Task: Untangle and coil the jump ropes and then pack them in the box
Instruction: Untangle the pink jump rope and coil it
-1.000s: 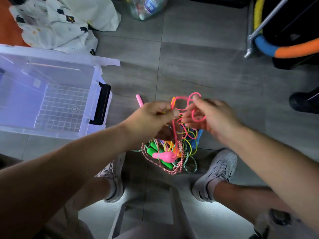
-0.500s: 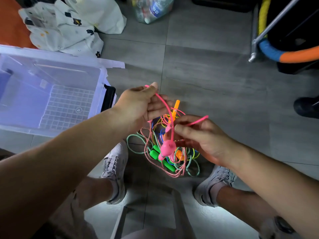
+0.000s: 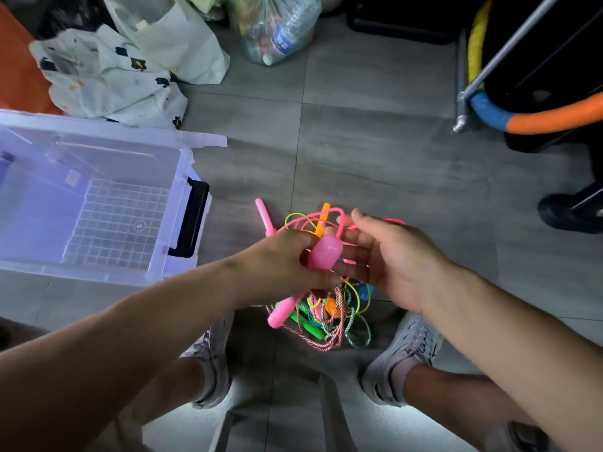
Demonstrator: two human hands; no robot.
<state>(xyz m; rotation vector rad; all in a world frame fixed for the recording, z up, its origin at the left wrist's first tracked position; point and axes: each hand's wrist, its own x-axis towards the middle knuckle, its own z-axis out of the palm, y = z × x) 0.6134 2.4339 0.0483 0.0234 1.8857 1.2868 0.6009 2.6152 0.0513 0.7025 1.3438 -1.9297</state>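
Note:
A tangle of jump ropes (image 3: 331, 318) lies on the grey floor between my shoes, with green, orange and pink handles and striped, yellow and pink cords. My left hand (image 3: 277, 269) grips one pink handle (image 3: 324, 252), bulb end up, above the pile. My right hand (image 3: 388, 259) is beside it with fingers straight, and the pink cord (image 3: 329, 212) loops over them. The second pink handle (image 3: 263, 216) lies on the floor behind my left hand. The clear plastic box (image 3: 32, 207) stands open at the left with nothing inside.
The box has a black latch (image 3: 192, 220) on its near side. White patterned bags (image 3: 107, 76) and a bag of bottles (image 3: 277, 31) lie at the back. Foam-padded tubes and a metal leg (image 3: 535, 115) stand at the right. My shoes (image 3: 404, 357) flank the pile.
My left hand has taken hold of the pink handle that hung from the cord. My right hand let go its pinch and spread its fingers. The view tilted slightly upward.

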